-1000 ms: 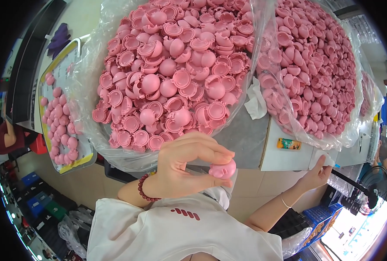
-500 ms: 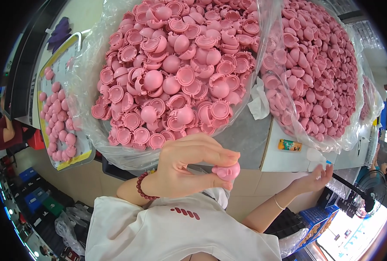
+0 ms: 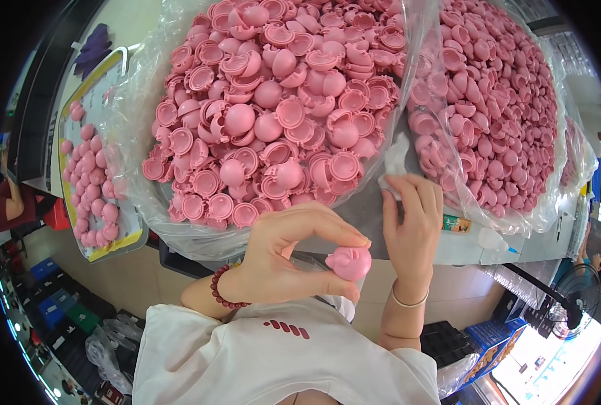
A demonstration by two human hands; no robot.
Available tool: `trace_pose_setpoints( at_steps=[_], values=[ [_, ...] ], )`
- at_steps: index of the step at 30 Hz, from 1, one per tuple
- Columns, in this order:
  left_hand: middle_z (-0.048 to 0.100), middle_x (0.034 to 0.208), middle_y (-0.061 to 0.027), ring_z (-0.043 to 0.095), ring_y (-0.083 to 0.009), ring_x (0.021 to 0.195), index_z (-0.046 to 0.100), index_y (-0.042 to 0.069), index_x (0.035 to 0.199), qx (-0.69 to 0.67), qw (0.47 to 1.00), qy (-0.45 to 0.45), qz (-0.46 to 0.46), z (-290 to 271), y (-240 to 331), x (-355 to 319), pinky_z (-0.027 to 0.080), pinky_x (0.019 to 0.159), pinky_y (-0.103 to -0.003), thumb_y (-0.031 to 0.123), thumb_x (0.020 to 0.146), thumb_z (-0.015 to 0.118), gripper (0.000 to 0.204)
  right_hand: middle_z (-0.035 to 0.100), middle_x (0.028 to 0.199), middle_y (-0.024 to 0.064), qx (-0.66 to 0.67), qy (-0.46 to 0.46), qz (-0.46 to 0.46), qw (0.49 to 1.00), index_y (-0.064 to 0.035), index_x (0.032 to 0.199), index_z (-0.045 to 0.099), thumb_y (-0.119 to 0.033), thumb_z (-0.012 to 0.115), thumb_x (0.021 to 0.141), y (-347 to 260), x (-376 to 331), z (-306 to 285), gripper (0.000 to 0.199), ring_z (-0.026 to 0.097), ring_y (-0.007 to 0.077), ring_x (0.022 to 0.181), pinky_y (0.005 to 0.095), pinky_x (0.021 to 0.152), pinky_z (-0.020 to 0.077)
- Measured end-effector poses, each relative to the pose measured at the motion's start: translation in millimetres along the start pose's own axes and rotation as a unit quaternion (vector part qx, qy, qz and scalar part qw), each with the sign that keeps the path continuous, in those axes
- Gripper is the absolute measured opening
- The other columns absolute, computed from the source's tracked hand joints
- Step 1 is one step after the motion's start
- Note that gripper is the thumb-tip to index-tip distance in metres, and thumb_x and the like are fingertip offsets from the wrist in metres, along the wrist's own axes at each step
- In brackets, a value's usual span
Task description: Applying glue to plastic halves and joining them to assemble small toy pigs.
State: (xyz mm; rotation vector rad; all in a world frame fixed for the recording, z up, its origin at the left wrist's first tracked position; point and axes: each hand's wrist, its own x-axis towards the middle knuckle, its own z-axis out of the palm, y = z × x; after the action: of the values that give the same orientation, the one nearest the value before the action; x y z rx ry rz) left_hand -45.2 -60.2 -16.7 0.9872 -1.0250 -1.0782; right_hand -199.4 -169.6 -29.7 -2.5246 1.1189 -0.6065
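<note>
Left hand (image 3: 280, 260) pinches a pink shell (image 3: 350, 262) between thumb and fingertips, held up near the table edge (image 3: 462, 250), in front of the chest. Right hand (image 3: 412, 226) reaches to the near bag (image 3: 408, 88), fingers curled on a white scrap (image 3: 395, 158) at its plastic.

Shell looks light, small, hard moulded plastic; probably smooth and a bit slippery. Best gripped across its rounded sides, lightly. Loose shells (image 3: 273, 115) fill both bags.
</note>
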Motion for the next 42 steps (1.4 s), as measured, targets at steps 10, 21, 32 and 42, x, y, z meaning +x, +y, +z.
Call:
trace_pose_setpoints(
  at_steps=[10,21,32,42],
  values=[
    [0.063,0.085,-0.0107,0.059,-0.0203,0.077,0.059,0.003,0.089,0.139,0.986,0.002,0.09,5,-2,6,0.045,0.072,-0.033,0.016,0.055,0.08,0.043,0.047,0.076,0.0111,0.391,0.137,0.016,0.91,0.0003,0.076,0.047,-0.008,0.059,0.075,-17,-28,-23,0.014,0.055,0.0273,0.074,0.0306,0.062,0.0426],
    [0.063,0.087,-0.0079,0.058,-0.0205,0.071,0.06,0.005,0.092,0.312,0.927,0.016,0.206,13,-7,6,0.046,0.065,-0.031,0.006,0.062,0.072,0.032,0.054,0.078,0.0117,0.415,0.096,-0.062,0.903,-0.0001,0.08,0.055,0.009,0.062,0.056,-29,-30,-24,0.026,0.056,0.0241,0.069,0.0314,0.058,0.0444],
    [0.062,0.087,-0.0083,0.056,-0.0225,0.069,0.061,0.004,0.092,0.351,0.909,0.042,0.22,16,-7,3,0.046,0.061,-0.03,0.004,0.058,0.073,0.036,0.059,0.081,0.0146,0.329,0.065,-0.048,0.941,0.0035,0.079,0.057,0.008,0.059,0.054,-29,-26,-28,0.026,0.057,0.0245,0.07,0.0284,0.06,0.0463],
    [0.062,0.086,-0.0083,0.056,-0.0232,0.068,0.062,0.005,0.091,0.362,0.905,0.047,0.216,16,-6,1,0.048,0.063,-0.032,0.006,0.055,0.074,0.038,0.051,0.073,0.0109,0.347,0.113,-0.083,0.927,-0.0007,0.08,0.045,0.001,0.064,0.063,-30,-33,-25,0.025,0.051,0.0224,0.066,0.0297,0.059,0.0417]
  ],
)
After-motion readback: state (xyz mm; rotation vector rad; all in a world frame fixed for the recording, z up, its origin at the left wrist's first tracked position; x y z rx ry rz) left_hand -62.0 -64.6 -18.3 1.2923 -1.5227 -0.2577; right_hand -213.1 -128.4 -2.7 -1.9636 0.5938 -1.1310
